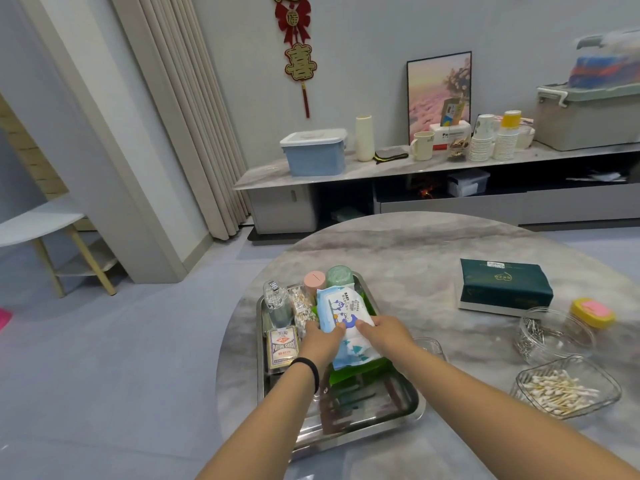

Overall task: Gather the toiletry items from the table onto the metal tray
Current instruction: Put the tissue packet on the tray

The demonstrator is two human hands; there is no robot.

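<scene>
A metal tray (363, 420) lies at the near left of the round marble table (415, 244). On it a blue and white baby wipes pack (341, 306) rests over a green packet (360, 370). My left hand (320, 341) and my right hand (386, 332) grip the pack's near end from either side, thumbs on top. Behind and beside it on the tray are a pink container (314, 281), a green-lidded jar (340, 276), a clear swab bottle (275, 301), a bag of swabs (302, 308) and a playing card box (283, 348).
On the table to the right lie a dark green tissue pack (504, 287), a glass bowl of metal clips (550, 332), a yellow-lidded jar (593, 313) and a glass dish of cotton swabs (564, 389). A low cabinet (415, 188) stands behind.
</scene>
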